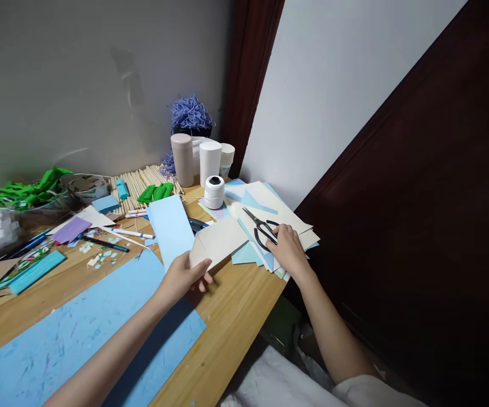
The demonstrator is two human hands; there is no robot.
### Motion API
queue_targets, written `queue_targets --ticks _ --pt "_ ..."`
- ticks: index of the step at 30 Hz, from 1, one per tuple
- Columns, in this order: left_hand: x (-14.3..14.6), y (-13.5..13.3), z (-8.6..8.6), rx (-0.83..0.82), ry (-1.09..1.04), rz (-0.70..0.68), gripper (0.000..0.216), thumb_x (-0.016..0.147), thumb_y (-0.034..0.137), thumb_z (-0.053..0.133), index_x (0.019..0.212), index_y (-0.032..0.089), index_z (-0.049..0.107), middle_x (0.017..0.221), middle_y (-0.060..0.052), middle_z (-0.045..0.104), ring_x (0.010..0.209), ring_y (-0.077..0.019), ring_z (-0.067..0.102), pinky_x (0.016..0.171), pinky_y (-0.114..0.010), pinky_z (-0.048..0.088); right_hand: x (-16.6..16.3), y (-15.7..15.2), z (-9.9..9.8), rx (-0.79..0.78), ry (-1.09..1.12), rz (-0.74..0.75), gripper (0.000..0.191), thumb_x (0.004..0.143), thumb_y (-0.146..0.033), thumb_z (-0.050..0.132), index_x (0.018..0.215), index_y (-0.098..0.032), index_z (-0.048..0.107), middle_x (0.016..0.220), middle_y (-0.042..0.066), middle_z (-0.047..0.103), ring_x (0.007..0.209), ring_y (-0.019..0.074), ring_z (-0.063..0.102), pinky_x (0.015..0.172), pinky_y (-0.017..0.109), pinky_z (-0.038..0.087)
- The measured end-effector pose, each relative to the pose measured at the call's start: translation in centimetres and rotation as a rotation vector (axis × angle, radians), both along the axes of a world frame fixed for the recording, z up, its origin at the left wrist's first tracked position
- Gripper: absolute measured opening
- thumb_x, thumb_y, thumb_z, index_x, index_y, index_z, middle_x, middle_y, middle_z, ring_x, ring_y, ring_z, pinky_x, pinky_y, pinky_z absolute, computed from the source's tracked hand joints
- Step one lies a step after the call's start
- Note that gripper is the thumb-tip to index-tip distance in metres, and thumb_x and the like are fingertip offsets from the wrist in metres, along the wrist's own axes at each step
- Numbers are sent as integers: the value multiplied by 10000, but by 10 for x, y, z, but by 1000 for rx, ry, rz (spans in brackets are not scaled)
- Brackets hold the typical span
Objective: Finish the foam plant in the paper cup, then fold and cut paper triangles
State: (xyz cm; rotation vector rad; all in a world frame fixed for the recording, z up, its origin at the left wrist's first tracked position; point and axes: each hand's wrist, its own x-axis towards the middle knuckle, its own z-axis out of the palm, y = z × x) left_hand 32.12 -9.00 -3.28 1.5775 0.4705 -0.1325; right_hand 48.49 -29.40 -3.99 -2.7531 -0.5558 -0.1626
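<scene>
My left hand (187, 274) pinches the lower left end of a cream sheet of paper (221, 240), thumb on top, and holds it over the table. To the right, my right hand (287, 247) has its fingers curled at the black handles of a pair of scissors (262, 229). Their blades point away to the upper left, nearly closed. Under the scissors lies a loose stack of cream, light blue and lilac paper (289, 209). A light blue strip of paper (170, 226) lies just beyond my left hand.
A large blue sheet (87, 333) covers the table's front left. A white thread spool (214, 193), a beige canister (182, 161) and a white one (210, 161) stand at the back. Pens, paper scraps (95, 259) and thin wooden sticks (140, 181) lie leftward. A wall borders the right.
</scene>
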Motion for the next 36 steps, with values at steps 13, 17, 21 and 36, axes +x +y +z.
queue_targets --ticks 13,17,21,36 --pt "-102 39 26 131 -126 530 337 814 468 466 793 135 516 713 -49 670 506 -112 545 499 -224 407 -58 71 21 458 495 292 261 738 -454 521 762 -209 431 662 29 554 615 195 575 587 316 442" --pt "-150 54 29 170 -157 733 313 812 440 487 773 132 526 684 -47 659 482 -102 521 475 -217 392 -128 129 13 633 1441 718 536 737 -722 340 748 -192 421 631 3 536 477 145 581 466 265 450" --pt "-196 63 25 234 -194 914 286 807 416 503 744 137 508 603 -11 620 426 -84 475 429 -204 343 -188 170 5 378 1901 880 681 673 -811 259 802 -169 446 667 16 573 497 162 628 463 258 473" --pt "-260 101 9 170 -272 998 231 775 361 547 799 142 480 569 11 591 397 -66 430 388 -182 265 -248 216 -18 62 2184 1060 808 639 -846 172 824 -133 505 544 -13 508 442 119 547 580 348 513"
